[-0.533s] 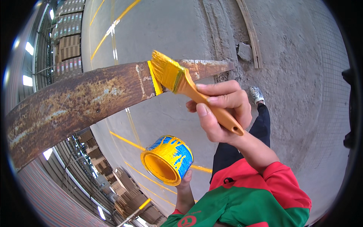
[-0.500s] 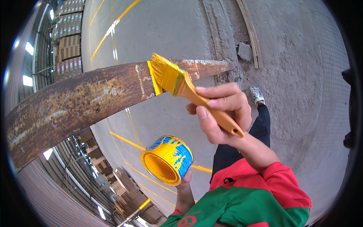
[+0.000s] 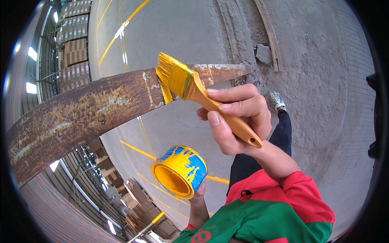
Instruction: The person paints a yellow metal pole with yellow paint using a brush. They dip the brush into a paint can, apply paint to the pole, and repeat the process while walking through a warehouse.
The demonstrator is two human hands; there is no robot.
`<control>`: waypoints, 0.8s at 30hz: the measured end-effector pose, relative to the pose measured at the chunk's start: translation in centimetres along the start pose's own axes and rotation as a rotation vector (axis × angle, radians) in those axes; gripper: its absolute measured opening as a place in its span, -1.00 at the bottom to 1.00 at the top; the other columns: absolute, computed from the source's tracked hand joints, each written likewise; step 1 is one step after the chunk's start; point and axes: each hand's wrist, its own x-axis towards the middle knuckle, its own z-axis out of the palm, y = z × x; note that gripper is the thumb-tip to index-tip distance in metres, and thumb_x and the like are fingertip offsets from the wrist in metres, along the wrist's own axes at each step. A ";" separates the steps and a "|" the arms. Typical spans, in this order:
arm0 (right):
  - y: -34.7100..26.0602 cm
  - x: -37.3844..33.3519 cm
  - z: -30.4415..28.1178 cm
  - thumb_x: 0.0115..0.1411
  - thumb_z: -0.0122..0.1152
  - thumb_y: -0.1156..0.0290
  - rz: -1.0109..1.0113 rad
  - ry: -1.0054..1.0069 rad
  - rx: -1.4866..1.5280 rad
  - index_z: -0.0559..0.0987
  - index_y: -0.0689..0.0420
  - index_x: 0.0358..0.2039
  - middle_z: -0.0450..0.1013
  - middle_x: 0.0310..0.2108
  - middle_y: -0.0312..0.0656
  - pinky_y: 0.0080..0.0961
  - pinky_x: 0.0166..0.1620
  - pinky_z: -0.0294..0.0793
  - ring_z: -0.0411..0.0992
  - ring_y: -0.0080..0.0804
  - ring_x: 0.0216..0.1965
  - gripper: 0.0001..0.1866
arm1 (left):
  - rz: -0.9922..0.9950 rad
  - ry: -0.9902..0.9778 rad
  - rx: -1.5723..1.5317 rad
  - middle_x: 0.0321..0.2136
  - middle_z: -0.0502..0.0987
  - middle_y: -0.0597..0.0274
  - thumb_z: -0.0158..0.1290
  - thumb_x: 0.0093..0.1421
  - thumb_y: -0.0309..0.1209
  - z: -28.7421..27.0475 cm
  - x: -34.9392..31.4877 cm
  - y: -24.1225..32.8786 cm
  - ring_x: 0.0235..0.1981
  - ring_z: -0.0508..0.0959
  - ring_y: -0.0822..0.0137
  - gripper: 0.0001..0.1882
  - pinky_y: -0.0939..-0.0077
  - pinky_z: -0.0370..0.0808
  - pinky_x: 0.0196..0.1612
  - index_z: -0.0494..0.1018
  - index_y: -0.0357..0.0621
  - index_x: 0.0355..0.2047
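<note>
My right hand (image 3: pixel 243 113) is closed round the orange handle of a flat paintbrush (image 3: pixel 204 95). Yellow paint coats its bristles, which lie against a rusty metal post (image 3: pixel 93 105). Beneath and beside the bristles a narrow yellow painted band (image 3: pixel 166 95) crosses the post. Lower down, a blue paint can (image 3: pixel 180 170) streaked with yellow is tilted, its open mouth facing me and yellow paint inside. My left hand (image 3: pixel 199 191) holds the can from below and behind; most of its fingers are hidden by the can.
Grey concrete floor (image 3: pixel 133 89) with yellow lines lies around the post's foot. A wooden plank (image 3: pixel 269 36) and a stone block (image 3: pixel 263 54) rest beyond it. Stacked bundles (image 3: pixel 75 50) stand at far left, and a yellow-ended bar (image 3: pixel 158 217) is at lower left.
My right hand has shifted the brush slightly left and up, and its bristles now cover the upper part of the yellow band. The left hand and can have barely moved.
</note>
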 end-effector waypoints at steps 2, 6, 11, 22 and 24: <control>-0.1 -0.5 0.3 0.13 0.28 0.68 0.018 0.046 0.006 0.41 0.28 -0.22 0.51 -0.18 0.15 -0.50 -0.32 0.72 0.65 -0.23 -0.28 -0.75 | 0.004 -0.002 0.003 0.41 0.08 -0.06 0.49 -0.14 -0.07 0.0 -0.3 0.1 0.37 0.27 -0.01 0.42 0.01 0.27 0.39 -0.30 -0.14 0.49; -1.5 -2.1 0.2 0.03 0.42 0.64 0.087 0.116 0.017 0.50 0.23 -0.31 0.60 -0.25 0.11 -0.55 -0.39 0.61 0.64 -0.31 -0.38 -0.74 | 0.003 -0.003 0.003 0.41 0.08 -0.06 0.49 -0.14 -0.06 0.0 -0.5 0.1 0.37 0.27 -0.01 0.43 0.01 0.27 0.39 -0.30 -0.14 0.49; -1.9 -2.1 0.1 0.07 0.40 0.63 0.114 0.237 0.113 0.49 0.24 -0.28 0.58 -0.25 0.12 -0.54 -0.40 0.65 0.65 -0.33 -0.36 -0.75 | 0.003 -0.005 0.000 0.41 0.07 -0.06 0.49 -0.14 -0.06 0.1 -0.3 0.1 0.37 0.27 -0.01 0.43 0.00 0.27 0.39 -0.30 -0.14 0.49; -0.1 -1.8 0.9 0.03 0.43 0.62 0.096 0.196 0.057 0.51 0.24 -0.32 0.61 -0.28 0.06 -0.56 -0.39 0.60 0.63 -0.32 -0.39 -0.76 | 0.007 -0.029 0.006 0.41 0.07 -0.07 0.49 -0.14 -0.06 0.2 -0.1 -0.3 0.37 0.27 -0.01 0.43 0.00 0.27 0.39 -0.31 -0.14 0.49; -0.7 -2.8 0.4 0.03 0.43 0.61 0.094 0.145 0.053 0.52 0.24 -0.33 0.62 -0.27 0.06 -0.57 -0.44 0.59 0.63 -0.35 -0.43 -0.76 | 0.005 -0.038 0.006 0.41 0.07 -0.07 0.49 -0.14 -0.05 0.2 -0.1 -0.4 0.37 0.27 -0.01 0.44 0.00 0.27 0.39 -0.31 -0.14 0.49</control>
